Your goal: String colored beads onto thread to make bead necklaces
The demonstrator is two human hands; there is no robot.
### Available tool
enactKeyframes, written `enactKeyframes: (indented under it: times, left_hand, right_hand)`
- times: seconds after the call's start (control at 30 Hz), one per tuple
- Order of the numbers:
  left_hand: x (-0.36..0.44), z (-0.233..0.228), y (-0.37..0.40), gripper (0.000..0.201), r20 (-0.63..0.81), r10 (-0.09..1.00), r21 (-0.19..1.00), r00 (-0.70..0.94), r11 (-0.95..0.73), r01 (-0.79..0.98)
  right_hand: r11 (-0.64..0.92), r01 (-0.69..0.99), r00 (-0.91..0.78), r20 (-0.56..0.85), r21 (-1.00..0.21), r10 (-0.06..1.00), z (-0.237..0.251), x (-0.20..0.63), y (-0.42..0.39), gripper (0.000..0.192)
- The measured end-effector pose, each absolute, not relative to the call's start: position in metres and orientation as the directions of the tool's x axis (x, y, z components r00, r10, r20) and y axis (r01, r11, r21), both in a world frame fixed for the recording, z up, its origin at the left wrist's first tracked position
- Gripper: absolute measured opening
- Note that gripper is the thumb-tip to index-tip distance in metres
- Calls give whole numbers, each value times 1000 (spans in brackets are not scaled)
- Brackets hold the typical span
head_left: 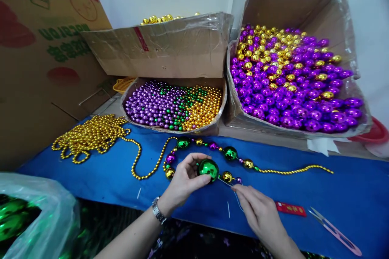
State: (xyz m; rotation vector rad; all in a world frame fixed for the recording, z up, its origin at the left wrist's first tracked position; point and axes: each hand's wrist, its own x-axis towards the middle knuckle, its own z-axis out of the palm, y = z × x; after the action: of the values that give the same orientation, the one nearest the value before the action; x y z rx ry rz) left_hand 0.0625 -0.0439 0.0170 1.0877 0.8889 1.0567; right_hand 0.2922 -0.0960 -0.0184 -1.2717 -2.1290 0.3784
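Green ball (208, 168), large and shiny, pinched between thumb and fingertips of left hand (182, 180), just above blue cloth (100, 176). Left fingers clamped on it, presumably to keep its hole turned toward the other hand. Wristwatch (157, 210) on that wrist.

Right hand (258, 210) just right of the ball, fingertips drawn together on something thin, seemingly a needle or thread (226, 182) aimed at the ball; too fine to tell which. Pinch likely for fine steering.

Beaded string (212, 149) looped on the cloth around the left hand: green, gold and purple beads of mixed size, touching in a row. Gold chain tail running right; gold chain heap (91, 133) to the left, joined to the loop. Laid flat, likely to keep the order visible and untangled.

Small cardboard tray (173, 107) just behind the loop, holding purple, green and gold beads in rough patches. Big carton (294, 73) at right with larger purple and gold balls. Both open toward the person, within reach.

Red card (291, 209) and snips (334, 230) on the cloth right of the right hand. Plastic bag (33, 218) of green balls at lower left.
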Motion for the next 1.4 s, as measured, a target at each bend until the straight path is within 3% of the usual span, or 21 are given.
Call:
enactKeyframes:
  times: [0.4, 0.6, 0.67, 0.73, 0.8, 0.9, 1.0, 1.17, 1.3, 1.4]
  left_hand:
    - [69, 24, -44, 53, -98, 955, 956, 281, 169, -240]
    - [66, 47, -30, 55, 24, 928, 994, 372, 18, -108]
    - [58, 64, -5, 41, 116, 929, 991, 352, -130, 17]
    - [48, 78, 30, 29, 187, 938, 914, 291, -274, 298]
    - [39, 83, 71, 24, 178, 937, 653, 301, -341, 676]
    - [34, 70, 125, 11, 74, 949, 522, 307, -300, 799]
    - [37, 48, 156, 17, -19, 950, 483, 311, -263, 835]
    - [42, 39, 167, 22, -33, 948, 537, 315, -249, 806]
    - [48, 64, 148, 13, 52, 949, 683, 311, -261, 683]
    - [59, 81, 112, 25, 102, 943, 823, 318, -260, 506]
  right_hand:
    - [481, 649, -301, 382, -589, 874, -24, 284, -98, 24]
    - [442, 603, -232, 384, -664, 894, -14, 280, -94, 22]
    - [415, 602, -192, 382, -682, 904, -11, 283, -93, 22]
    - [400, 607, -156, 390, -687, 907, -8, 288, -93, 23]
    - [394, 618, -128, 407, -681, 904, -8, 292, -93, 24]
    - [397, 634, -106, 434, -664, 895, -10, 296, -92, 23]
    - [402, 636, -100, 446, -659, 889, -11, 296, -93, 23]
    - [371, 614, -49, 435, -696, 899, -5, 294, -94, 25]
    - [347, 613, -5, 436, -710, 900, 3, 297, -96, 27]
    - [328, 623, 15, 431, -710, 902, 8, 299, -98, 25]
